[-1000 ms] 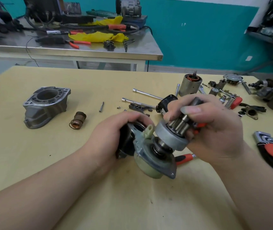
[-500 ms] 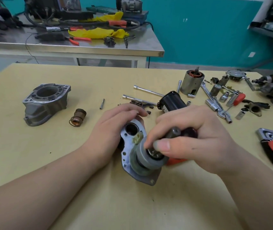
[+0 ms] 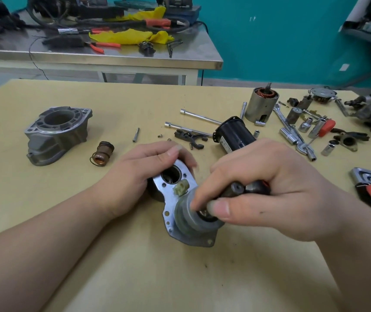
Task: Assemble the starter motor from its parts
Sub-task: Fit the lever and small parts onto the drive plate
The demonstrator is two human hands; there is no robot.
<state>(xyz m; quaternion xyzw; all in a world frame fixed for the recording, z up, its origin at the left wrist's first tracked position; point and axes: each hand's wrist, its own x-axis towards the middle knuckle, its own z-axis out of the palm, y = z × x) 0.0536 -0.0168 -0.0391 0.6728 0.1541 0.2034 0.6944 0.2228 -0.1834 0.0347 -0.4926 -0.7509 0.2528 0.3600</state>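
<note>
The flat silver mounting plate (image 3: 173, 192) with its round bore and small cream plastic lug serves as the landmark, held just above the yellow wooden table (image 3: 45, 221). The left hand (image 3: 139, 176) grips the plate's far end and the dark body behind it, fingers curled over the top edge. The right hand (image 3: 270, 194) is wrapped round the dark shaft of the grey drum-shaped drive clutch (image 3: 193, 219), thumb and forefinger pinching at the drum's collar, which sits against the plate's near end.

Judging by this, the drive appears seated on the plate, but most of the motor is yet to go together. Well to the left of the plate stands the grey cast aluminium nose housing (image 3: 56, 134), with a small copper-coloured plunger and spring (image 3: 103, 154) between the two. Beyond the plate lie a black forked lever (image 3: 189, 138), long silver through-bolts (image 3: 200, 117), a black cylindrical solenoid (image 3: 234, 134) and a silver field casing showing copper windings (image 3: 261, 104), all unfitted.
</note>
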